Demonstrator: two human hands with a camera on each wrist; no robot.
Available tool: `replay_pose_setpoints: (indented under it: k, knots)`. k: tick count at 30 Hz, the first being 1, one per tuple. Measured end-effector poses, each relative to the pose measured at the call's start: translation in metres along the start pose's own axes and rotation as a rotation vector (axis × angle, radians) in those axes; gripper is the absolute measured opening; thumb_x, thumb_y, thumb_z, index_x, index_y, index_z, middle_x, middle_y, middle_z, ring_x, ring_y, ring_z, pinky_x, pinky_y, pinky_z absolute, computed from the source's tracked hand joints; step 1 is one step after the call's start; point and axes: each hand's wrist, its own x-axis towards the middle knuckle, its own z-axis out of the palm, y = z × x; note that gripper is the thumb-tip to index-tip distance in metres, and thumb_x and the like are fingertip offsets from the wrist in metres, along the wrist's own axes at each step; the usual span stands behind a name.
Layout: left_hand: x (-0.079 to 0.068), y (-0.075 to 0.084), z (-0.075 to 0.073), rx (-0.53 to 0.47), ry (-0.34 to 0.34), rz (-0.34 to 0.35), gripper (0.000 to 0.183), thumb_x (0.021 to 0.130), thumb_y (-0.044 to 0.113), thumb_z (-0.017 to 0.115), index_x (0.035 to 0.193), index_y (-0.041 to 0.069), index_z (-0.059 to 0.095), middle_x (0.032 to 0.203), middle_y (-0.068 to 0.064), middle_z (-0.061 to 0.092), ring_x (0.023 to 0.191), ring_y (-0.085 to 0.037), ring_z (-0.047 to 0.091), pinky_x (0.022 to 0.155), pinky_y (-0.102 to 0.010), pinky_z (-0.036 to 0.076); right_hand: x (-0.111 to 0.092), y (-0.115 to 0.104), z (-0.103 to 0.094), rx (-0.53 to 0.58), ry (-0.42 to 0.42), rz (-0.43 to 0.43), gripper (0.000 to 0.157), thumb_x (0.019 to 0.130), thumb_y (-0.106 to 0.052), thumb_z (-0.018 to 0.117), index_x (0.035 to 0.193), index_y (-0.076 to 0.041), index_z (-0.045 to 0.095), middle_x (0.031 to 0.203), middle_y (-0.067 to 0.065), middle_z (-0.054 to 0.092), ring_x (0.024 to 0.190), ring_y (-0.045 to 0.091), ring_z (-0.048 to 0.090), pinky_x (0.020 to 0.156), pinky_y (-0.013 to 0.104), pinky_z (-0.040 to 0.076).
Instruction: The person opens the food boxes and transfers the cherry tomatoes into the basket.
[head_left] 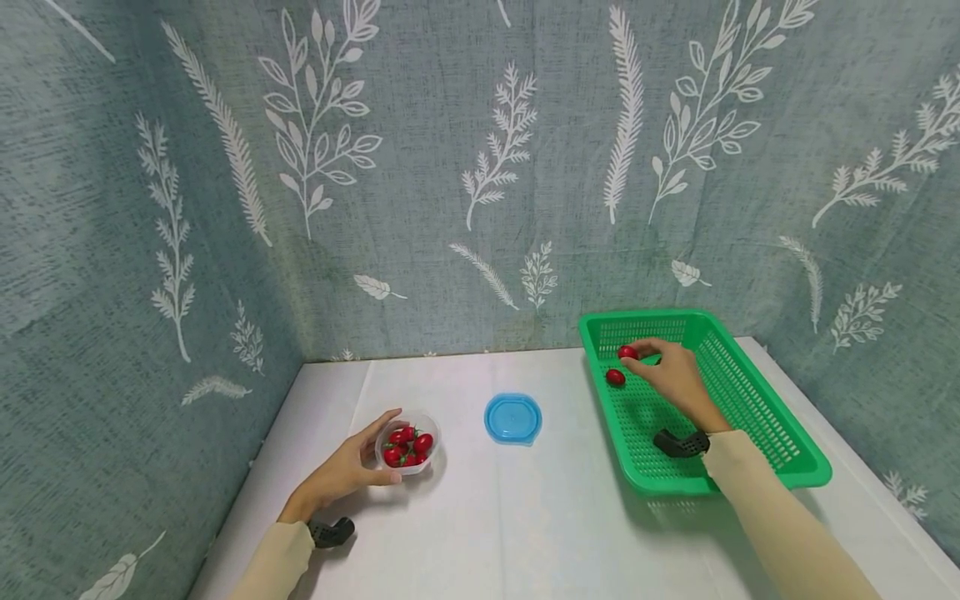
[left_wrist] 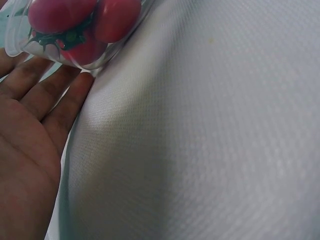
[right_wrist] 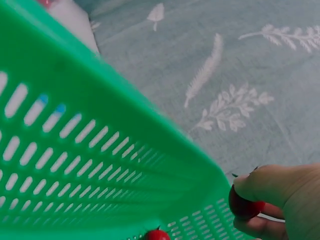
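At four o'clock, the right hand (head_left: pixel 671 375) pinches a tomato (head_left: pixel 627 352) between its fingers over a green basket (head_left: pixel 667 485); its smooth skin might slip. At seven o'clock, the left hand (head_left: pixel 348 467) curves its fingers around a clear tub (head_left: pixel 412 471) of tomatoes (head_left: pixel 423 443); an uneven push could tip it.

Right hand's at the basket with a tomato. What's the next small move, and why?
Probably carry the tomato to the cup: the right hand pinches it, while the left hand curves around the cup, which is open and holds more tomatoes.
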Motion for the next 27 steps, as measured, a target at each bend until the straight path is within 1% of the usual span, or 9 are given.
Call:
replay_pose_setpoints:
  k: [4,8,10,15,19,23,27]
  knots:
    - [0.0003,0.0003,-0.0003,0.003,0.005,0.007,0.105,0.084,0.025,0.088,0.166,0.026,0.023,0.169,-0.011,0.022,0.155,-0.041,0.012,0.118,-0.065,0.020,0.0004,0.0026,-0.0014,-0.014,-0.005,0.019,0.038,0.098,-0.030,0.073,0.123,-0.001,0.071,0.116,0.021,0.071,0.105,0.039,0.065,0.080,0.053,0.054]
    - [-0.0002,0.0010,-0.0003,0.008,0.010,0.004,0.105,0.083,0.023,0.089,0.165,0.025,0.023,0.169,-0.012,0.023,0.155,-0.042,0.014,0.118,-0.064,0.022,0.0007,0.0031,-0.0026,-0.026,-0.015,0.051,0.038,0.098,-0.029,0.073,0.123,0.000,0.071,0.118,0.024,0.070,0.106,0.041,0.064,0.081,0.054,0.054]
    - [-0.0006,0.0009,-0.0002,0.007,0.011,-0.005,0.106,0.083,0.022,0.089,0.165,0.026,0.024,0.169,-0.011,0.024,0.155,-0.041,0.015,0.118,-0.063,0.022,0.0001,0.0032,-0.0030,-0.034,-0.026,0.074,0.039,0.098,-0.029,0.073,0.122,0.001,0.071,0.118,0.024,0.070,0.107,0.042,0.063,0.081,0.054,0.054]
    - [-0.0014,0.0001,0.0006,0.010,0.013,-0.018,0.105,0.083,0.022,0.089,0.165,0.029,0.025,0.170,-0.010,0.021,0.155,-0.040,0.012,0.119,-0.064,0.020,-0.0024,0.0034,-0.0037,-0.047,-0.066,0.133,0.041,0.098,-0.029,0.072,0.122,0.004,0.070,0.117,0.027,0.068,0.104,0.043,0.063,0.077,0.052,0.054]
    - [-0.0013,-0.0005,0.0013,0.012,0.010,-0.007,0.105,0.083,0.022,0.089,0.165,0.028,0.024,0.170,-0.013,0.020,0.155,-0.041,0.012,0.119,-0.064,0.021,-0.0036,0.0023,-0.0044,-0.064,-0.109,0.177,0.042,0.098,-0.028,0.072,0.123,0.006,0.069,0.120,0.029,0.066,0.104,0.044,0.063,0.077,0.052,0.055]
    - [-0.0012,-0.0004,0.0011,-0.002,0.010,-0.006,0.105,0.082,0.021,0.089,0.165,0.028,0.025,0.170,-0.011,0.021,0.155,-0.039,0.013,0.119,-0.062,0.021,-0.0036,0.0020,-0.0050,-0.094,-0.138,0.215,0.042,0.097,-0.028,0.072,0.122,0.006,0.069,0.120,0.030,0.066,0.103,0.044,0.064,0.076,0.051,0.055]
    - [-0.0009,-0.0008,0.0000,-0.018,0.000,0.006,0.106,0.082,0.021,0.090,0.165,0.028,0.025,0.169,-0.010,0.023,0.156,-0.038,0.015,0.119,-0.058,0.023,-0.0027,0.0033,-0.0058,-0.121,-0.148,0.235,0.042,0.097,-0.026,0.072,0.123,0.006,0.068,0.119,0.029,0.067,0.097,0.040,0.066,0.073,0.047,0.056]
